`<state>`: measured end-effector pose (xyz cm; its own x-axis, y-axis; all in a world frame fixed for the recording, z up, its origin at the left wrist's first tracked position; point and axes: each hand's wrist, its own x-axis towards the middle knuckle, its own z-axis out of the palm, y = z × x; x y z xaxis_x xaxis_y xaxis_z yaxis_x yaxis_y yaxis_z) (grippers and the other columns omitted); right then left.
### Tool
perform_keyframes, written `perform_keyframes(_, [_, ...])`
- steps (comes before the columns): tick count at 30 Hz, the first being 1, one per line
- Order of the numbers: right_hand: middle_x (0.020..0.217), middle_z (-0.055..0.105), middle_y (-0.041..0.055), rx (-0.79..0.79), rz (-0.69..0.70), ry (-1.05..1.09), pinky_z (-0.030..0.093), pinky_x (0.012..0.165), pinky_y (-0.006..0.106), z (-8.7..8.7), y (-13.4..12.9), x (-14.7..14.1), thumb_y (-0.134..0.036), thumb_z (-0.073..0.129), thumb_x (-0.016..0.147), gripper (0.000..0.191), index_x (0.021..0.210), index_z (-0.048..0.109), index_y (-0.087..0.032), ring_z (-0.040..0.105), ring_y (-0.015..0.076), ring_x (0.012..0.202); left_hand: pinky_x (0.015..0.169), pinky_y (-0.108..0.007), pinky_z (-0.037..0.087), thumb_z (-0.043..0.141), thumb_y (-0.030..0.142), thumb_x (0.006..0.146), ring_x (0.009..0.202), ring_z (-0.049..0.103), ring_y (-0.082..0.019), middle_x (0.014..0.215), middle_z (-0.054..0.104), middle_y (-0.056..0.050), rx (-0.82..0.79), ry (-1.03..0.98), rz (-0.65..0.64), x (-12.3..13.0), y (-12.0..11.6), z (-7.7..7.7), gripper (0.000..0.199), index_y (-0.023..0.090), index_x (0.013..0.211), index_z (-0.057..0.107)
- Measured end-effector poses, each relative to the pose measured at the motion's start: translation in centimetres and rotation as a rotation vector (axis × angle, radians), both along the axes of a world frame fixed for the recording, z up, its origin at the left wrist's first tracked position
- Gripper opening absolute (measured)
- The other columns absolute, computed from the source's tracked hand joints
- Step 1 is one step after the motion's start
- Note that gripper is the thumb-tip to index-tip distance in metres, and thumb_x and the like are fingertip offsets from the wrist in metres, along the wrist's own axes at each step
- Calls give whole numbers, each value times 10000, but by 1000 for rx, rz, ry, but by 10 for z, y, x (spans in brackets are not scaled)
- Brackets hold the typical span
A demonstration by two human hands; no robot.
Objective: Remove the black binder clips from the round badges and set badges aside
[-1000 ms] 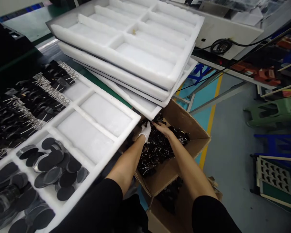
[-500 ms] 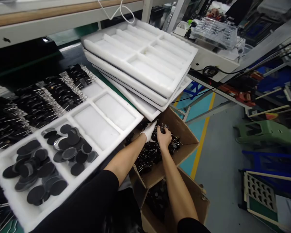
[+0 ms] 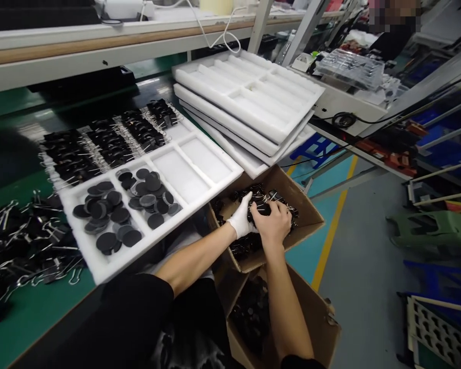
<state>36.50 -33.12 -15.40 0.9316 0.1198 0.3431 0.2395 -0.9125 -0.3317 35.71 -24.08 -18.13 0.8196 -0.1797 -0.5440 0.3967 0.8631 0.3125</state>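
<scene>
My left hand (image 3: 241, 218), in a white glove, and my bare right hand (image 3: 272, 221) meet over a cardboard box (image 3: 305, 207) of black binder clips (image 3: 248, 245). Between them they grip a bunch of binder clips (image 3: 267, 205), silver wire handles sticking up. Fingers of both hands are curled around the bunch, and part of it is hidden behind my right hand. To the left lies a white foam tray (image 3: 165, 225). Black round discs (image 3: 148, 192) fill two of its compartments, and rows of binder clips (image 3: 103, 143) lie along its far side.
A stack of white foam trays (image 3: 249, 97) stands behind the box. Loose binder clips (image 3: 26, 246) are heaped on the green table (image 3: 34, 330). A second cardboard box (image 3: 315, 318) with dark pieces sits nearer me. A metal frame and green stool (image 3: 432, 230) are at right.
Both hands have come up from deep in the box, now holding a bunch of binder clips together. The view has shifted, showing more of the table at left.
</scene>
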Motion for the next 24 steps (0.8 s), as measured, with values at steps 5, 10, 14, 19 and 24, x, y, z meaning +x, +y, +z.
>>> perform_keyframes(5, [1184, 739, 145, 10, 88, -317, 518, 1039, 491, 47, 1, -19, -527, 633, 925, 380, 1020, 776, -188, 664, 363, 1106, 940, -453, 614, 666, 736, 842, 1089, 733, -294, 1065, 788, -81, -118, -156, 61, -17, 3, 44, 549, 217, 1010, 728])
perform_keyframes(10, [1137, 736, 146, 14, 199, -612, 563, 930, 512, 116, 7, -27, -525, 684, 895, 350, 1003, 756, -200, 679, 366, 1052, 1058, -423, 587, 696, 635, 882, 1177, 715, -295, 1121, 783, -87, -176, -372, 167, -24, 13, 114, 449, 198, 983, 720])
perform_keyframes(14, [1144, 713, 156, 57, 328, -692, 554, 968, 549, 173, 37, -39, -523, 682, 905, 363, 1033, 740, -188, 674, 364, 1059, 1108, -465, 575, 632, 667, 931, 1258, 680, -322, 1225, 752, -105, -31, -466, 307, -44, 43, 174, 523, 184, 1112, 720])
perform_keyframes(19, [1188, 650, 159, 179, 541, -681, 533, 980, 576, 219, 115, -74, -565, 612, 934, 408, 1058, 707, -188, 637, 368, 1118, 1110, -526, 571, 435, 719, 1020, 1355, 612, -369, 1261, 731, -51, 493, -399, 613, -104, 113, 228, 622, 211, 1262, 698])
perform_keyframes(24, [1257, 609, 149, 352, 873, -526, 559, 964, 522, 223, 221, -150, -592, 534, 960, 448, 1119, 670, -196, 633, 336, 1150, 1096, -597, 557, 324, 696, 1056, 1430, 538, -400, 1264, 728, -13, 936, -315, 972, -212, 202, 242, 643, 231, 1299, 696])
